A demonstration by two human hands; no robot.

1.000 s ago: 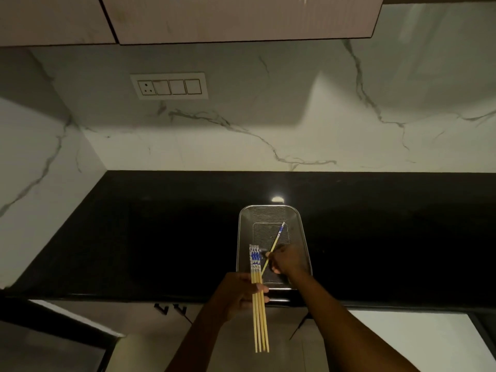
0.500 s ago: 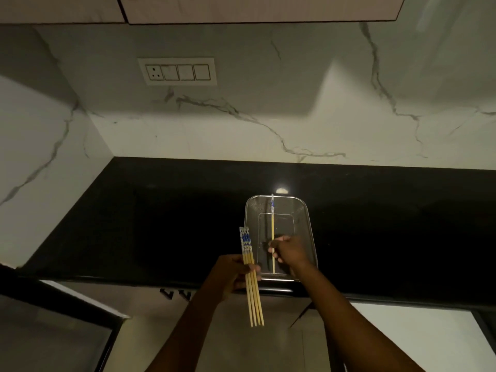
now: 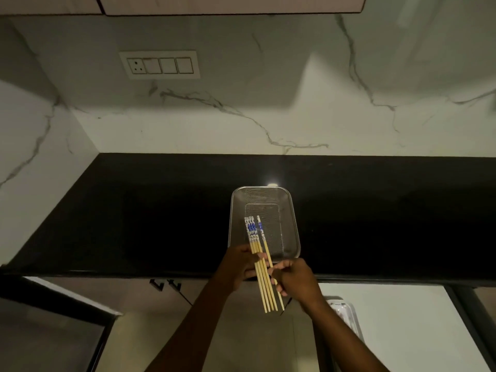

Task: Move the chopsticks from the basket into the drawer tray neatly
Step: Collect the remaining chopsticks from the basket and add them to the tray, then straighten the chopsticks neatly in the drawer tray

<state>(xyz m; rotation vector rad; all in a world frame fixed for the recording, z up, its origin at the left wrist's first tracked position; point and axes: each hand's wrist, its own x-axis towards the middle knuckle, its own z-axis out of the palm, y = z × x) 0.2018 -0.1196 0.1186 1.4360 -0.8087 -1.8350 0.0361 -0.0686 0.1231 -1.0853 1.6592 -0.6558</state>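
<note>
Above mesh basket (image 3: 291, 226): left hand (image 3: 239, 267) gripping chopstick bundle (image 3: 259, 267); right hand (image 3: 296, 281) pinching single chopstick (image 3: 268, 253) alongside.

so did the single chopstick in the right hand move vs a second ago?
Yes. The single chopstick, pinched by the right hand, has come back toward the near rim of the mesh basket and now sits alongside the bundle in the left hand.
</note>
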